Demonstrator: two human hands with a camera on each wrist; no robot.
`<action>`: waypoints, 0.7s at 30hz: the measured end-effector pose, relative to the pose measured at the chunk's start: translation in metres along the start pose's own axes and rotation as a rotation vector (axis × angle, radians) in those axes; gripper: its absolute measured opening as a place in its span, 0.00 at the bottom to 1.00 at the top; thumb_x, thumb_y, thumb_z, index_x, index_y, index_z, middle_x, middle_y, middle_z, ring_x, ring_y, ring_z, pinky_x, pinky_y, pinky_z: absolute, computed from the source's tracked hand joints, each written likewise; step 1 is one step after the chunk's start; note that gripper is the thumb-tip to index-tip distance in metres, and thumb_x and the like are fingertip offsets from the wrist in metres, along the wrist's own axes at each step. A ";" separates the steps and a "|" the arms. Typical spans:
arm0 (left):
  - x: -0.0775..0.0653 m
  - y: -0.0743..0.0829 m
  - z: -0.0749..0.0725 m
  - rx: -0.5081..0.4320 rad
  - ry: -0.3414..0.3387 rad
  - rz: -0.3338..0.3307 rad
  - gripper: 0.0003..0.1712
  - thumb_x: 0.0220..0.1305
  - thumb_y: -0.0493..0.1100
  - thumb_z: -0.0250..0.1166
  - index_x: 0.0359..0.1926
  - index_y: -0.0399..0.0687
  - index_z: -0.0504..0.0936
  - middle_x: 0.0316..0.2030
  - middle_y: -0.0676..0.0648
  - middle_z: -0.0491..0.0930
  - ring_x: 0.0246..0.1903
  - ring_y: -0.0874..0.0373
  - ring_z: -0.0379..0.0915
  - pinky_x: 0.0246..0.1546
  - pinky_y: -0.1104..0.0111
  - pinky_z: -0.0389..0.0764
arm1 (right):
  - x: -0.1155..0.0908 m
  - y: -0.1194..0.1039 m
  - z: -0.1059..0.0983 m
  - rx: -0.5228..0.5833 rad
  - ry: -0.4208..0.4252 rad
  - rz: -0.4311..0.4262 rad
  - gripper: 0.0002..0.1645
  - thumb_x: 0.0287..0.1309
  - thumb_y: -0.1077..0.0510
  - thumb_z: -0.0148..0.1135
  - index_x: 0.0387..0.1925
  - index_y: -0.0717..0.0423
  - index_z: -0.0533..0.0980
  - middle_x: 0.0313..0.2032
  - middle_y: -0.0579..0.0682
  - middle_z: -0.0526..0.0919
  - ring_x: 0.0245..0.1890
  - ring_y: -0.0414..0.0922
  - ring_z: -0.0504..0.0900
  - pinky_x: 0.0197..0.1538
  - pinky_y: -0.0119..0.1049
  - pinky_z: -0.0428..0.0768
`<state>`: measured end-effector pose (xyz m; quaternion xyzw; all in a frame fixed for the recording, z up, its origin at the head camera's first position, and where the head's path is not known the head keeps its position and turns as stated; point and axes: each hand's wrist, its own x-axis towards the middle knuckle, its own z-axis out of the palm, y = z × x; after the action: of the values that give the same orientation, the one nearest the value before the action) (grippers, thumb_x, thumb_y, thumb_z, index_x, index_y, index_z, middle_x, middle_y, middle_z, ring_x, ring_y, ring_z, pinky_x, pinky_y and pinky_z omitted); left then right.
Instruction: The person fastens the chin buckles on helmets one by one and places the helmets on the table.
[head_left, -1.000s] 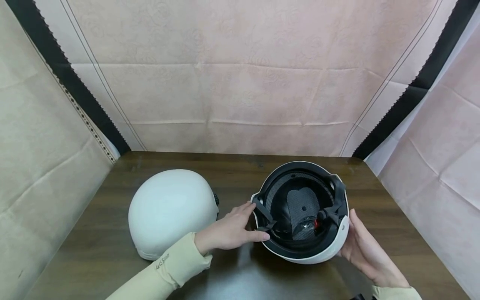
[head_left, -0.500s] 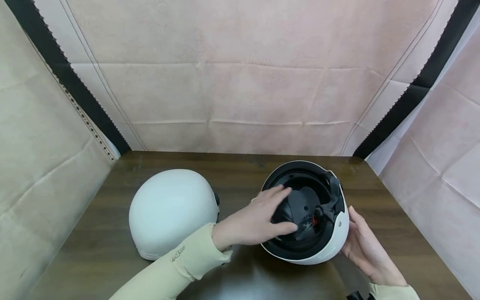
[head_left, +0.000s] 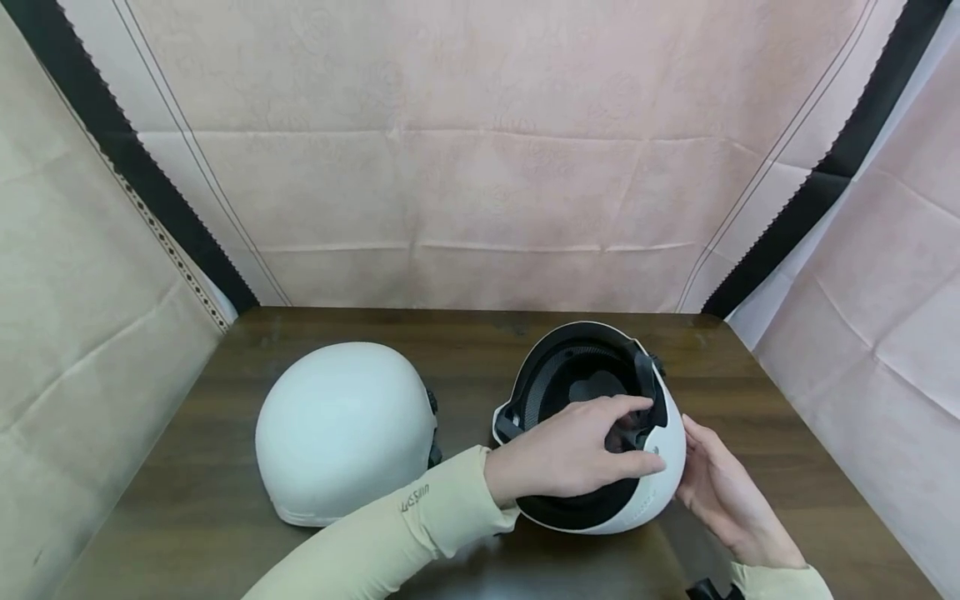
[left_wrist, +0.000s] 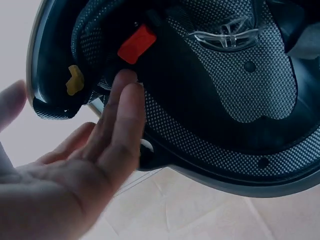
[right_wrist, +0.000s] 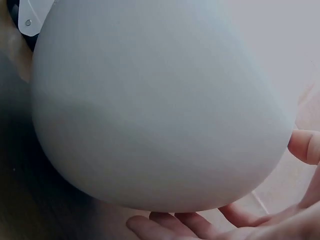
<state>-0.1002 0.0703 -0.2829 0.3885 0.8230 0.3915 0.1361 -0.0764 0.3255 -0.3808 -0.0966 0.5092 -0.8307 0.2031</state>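
Note:
A white helmet (head_left: 637,510) with a black lining lies with its opening facing up on the right side of the table. My left hand (head_left: 577,450) reaches over the opening, fingers extended inside the right rim and thumb outside it. In the left wrist view, its fingertips are close to a red strap buckle (left_wrist: 137,44), with a gap between thumb and rim. My right hand (head_left: 723,496) holds the outer shell from the right; the right wrist view shows its fingertips under the shell and thumb at its side. The left hand hides part of the lining.
A second white helmet (head_left: 341,433) sits dome up on the left of the wooden table (head_left: 480,333). Pale cloth walls (head_left: 480,183) stand behind and at both sides. A clear plastic piece (left_wrist: 227,40) lies inside the right helmet.
My left hand has moved right from the helmet's left rim, across the opening, to its right side. The helmet has turned and shifted slightly left, with my right hand still on its shell.

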 end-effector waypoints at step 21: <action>0.027 -0.007 -0.004 -0.483 0.048 -0.326 0.18 0.60 0.58 0.67 0.41 0.50 0.81 0.34 0.56 0.81 0.35 0.64 0.76 0.42 0.68 0.75 | -0.004 -0.008 0.018 -0.181 0.083 0.013 0.24 0.79 0.49 0.31 0.58 0.50 0.72 0.49 0.43 0.79 0.47 0.40 0.76 0.49 0.41 0.75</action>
<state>-0.1237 0.0858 -0.2835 0.1981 0.7603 0.5583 0.2663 -0.0681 0.3166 -0.3650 -0.0770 0.5908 -0.7832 0.1777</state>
